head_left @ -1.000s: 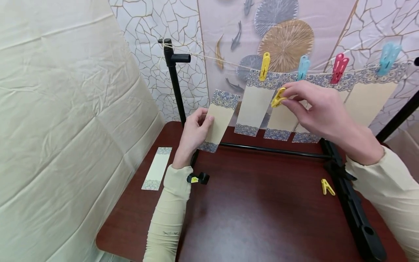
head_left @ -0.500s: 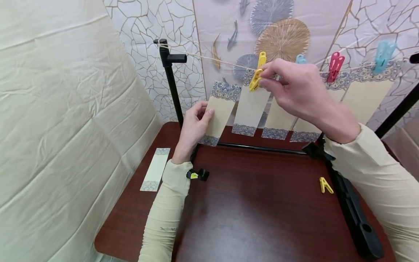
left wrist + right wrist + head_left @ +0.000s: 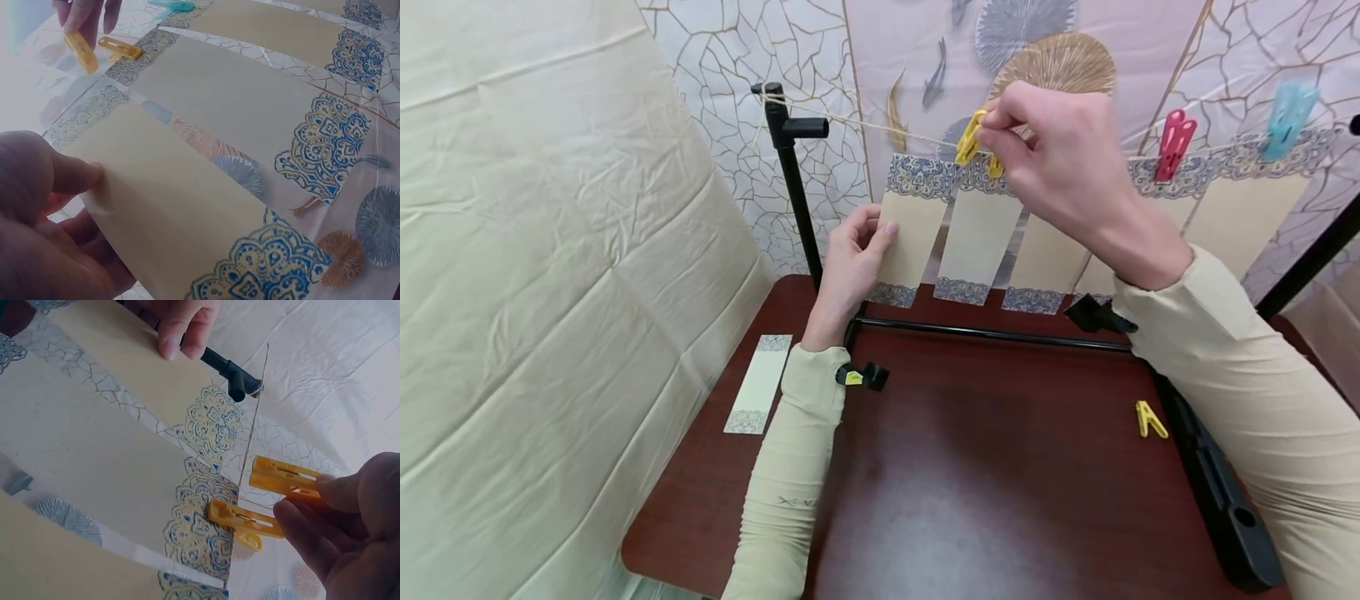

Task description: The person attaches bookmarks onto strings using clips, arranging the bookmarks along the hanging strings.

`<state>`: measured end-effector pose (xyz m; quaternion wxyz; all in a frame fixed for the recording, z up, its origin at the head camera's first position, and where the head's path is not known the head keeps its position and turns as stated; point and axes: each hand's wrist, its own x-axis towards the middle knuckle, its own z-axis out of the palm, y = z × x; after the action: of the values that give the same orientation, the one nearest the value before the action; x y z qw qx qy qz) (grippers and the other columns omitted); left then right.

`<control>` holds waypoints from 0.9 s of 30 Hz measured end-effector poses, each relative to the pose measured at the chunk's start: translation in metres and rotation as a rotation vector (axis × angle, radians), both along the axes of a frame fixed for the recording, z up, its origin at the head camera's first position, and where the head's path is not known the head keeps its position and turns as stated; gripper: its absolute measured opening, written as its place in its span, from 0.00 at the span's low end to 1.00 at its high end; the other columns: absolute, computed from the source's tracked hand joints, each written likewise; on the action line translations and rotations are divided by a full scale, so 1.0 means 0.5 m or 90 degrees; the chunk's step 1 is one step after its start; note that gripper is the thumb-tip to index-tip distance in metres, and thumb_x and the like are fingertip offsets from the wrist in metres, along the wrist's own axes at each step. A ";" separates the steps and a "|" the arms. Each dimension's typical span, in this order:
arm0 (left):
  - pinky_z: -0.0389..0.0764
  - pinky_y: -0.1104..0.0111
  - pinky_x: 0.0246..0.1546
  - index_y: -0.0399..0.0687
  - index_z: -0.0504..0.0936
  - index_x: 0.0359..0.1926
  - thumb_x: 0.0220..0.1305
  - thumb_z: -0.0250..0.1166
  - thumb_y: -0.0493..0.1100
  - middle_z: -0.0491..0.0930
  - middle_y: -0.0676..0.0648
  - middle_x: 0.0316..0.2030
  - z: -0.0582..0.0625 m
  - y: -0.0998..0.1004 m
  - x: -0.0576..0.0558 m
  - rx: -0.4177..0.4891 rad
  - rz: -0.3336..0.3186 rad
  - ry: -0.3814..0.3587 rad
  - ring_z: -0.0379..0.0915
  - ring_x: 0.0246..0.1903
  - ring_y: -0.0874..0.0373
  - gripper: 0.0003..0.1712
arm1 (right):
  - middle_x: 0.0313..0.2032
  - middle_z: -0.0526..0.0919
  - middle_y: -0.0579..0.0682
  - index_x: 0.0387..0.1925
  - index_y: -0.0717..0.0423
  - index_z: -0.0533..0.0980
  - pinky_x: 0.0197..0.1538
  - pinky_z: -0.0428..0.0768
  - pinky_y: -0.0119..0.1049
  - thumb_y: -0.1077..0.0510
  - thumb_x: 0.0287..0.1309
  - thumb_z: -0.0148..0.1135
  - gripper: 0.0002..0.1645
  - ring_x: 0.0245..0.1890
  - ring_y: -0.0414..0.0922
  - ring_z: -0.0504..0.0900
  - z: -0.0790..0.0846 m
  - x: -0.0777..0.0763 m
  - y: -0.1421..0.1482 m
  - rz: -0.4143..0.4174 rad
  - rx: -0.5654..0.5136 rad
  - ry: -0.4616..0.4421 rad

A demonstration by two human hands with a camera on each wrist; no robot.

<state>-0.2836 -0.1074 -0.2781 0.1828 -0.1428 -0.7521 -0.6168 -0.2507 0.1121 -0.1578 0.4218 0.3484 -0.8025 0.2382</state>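
My left hand [image 3: 852,271] pinches the left edge of a cream paper card [image 3: 912,225] with lacy blue borders. The card's top border lies close to the string [image 3: 880,127], beside a hanging card [image 3: 976,229]. My right hand [image 3: 1063,162] holds a yellow clothespin [image 3: 968,137] between thumb and fingers at the string. Another yellow clothespin [image 3: 240,515] clips the neighbouring card to the string, as the right wrist view shows. In the left wrist view, the held card [image 3: 169,187] fills the foreground, the left thumb lying on its face.
Further cards hang to the right under a pink clothespin [image 3: 1175,146] and a blue clothespin [image 3: 1289,121]. One card [image 3: 758,383] lies on the table's left side, a yellow clothespin [image 3: 1150,419] at right. A black stand post [image 3: 797,183] holds the string.
My left hand has raised its card toward the string, and the card stands straighter. My right hand has carried the yellow clothespin left and up, past the clipped yellow one.
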 end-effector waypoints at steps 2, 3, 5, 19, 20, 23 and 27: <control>0.81 0.62 0.38 0.42 0.80 0.51 0.70 0.59 0.40 0.83 0.37 0.44 0.000 0.002 -0.003 0.005 -0.003 -0.001 0.80 0.39 0.53 0.12 | 0.37 0.89 0.55 0.32 0.65 0.81 0.36 0.68 0.16 0.63 0.64 0.61 0.08 0.34 0.54 0.88 0.004 -0.003 -0.007 -0.013 -0.008 -0.016; 0.81 0.62 0.38 0.42 0.80 0.51 0.71 0.59 0.40 0.83 0.37 0.44 0.000 0.002 -0.004 0.008 -0.003 -0.002 0.79 0.40 0.53 0.12 | 0.37 0.89 0.55 0.32 0.64 0.81 0.37 0.71 0.18 0.62 0.64 0.61 0.08 0.35 0.53 0.88 0.005 -0.005 -0.010 -0.018 -0.009 -0.022; 0.81 0.63 0.39 0.41 0.81 0.52 0.71 0.58 0.39 0.83 0.37 0.45 0.001 0.003 -0.006 0.015 -0.005 -0.001 0.79 0.40 0.53 0.13 | 0.37 0.89 0.55 0.32 0.64 0.81 0.39 0.76 0.23 0.62 0.64 0.61 0.08 0.35 0.53 0.88 0.006 -0.010 -0.014 -0.020 -0.013 -0.027; 0.80 0.66 0.38 0.40 0.81 0.53 0.72 0.56 0.37 0.83 0.36 0.44 0.005 0.011 -0.012 0.039 -0.021 0.024 0.78 0.38 0.57 0.14 | 0.36 0.89 0.54 0.29 0.64 0.80 0.36 0.68 0.17 0.64 0.64 0.59 0.09 0.35 0.47 0.87 0.012 -0.027 -0.052 -0.003 -0.040 -0.065; 0.79 0.66 0.38 0.39 0.81 0.53 0.72 0.55 0.37 0.83 0.36 0.44 0.004 0.011 -0.013 0.040 -0.021 0.024 0.77 0.38 0.57 0.14 | 0.35 0.89 0.54 0.28 0.64 0.80 0.36 0.68 0.17 0.65 0.64 0.59 0.09 0.35 0.47 0.87 0.011 -0.028 -0.055 0.000 -0.041 -0.071; 0.79 0.66 0.38 0.40 0.80 0.53 0.72 0.55 0.37 0.83 0.36 0.45 0.004 0.011 -0.014 0.046 -0.022 0.019 0.78 0.38 0.56 0.14 | 0.31 0.89 0.54 0.26 0.64 0.79 0.35 0.70 0.14 0.66 0.63 0.58 0.10 0.32 0.45 0.87 0.007 -0.030 -0.061 0.011 -0.040 -0.092; 0.80 0.66 0.39 0.40 0.80 0.54 0.72 0.55 0.37 0.83 0.36 0.46 0.002 0.010 -0.015 0.042 -0.028 0.025 0.78 0.39 0.56 0.14 | 0.28 0.88 0.54 0.26 0.64 0.77 0.27 0.70 0.15 0.65 0.65 0.57 0.11 0.25 0.36 0.82 0.004 -0.031 -0.064 0.003 -0.032 -0.108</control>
<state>-0.2911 -0.1022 -0.2770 0.1889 -0.1653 -0.7245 -0.6420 -0.2664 0.0801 -0.1559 0.3604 0.3182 -0.8283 0.2876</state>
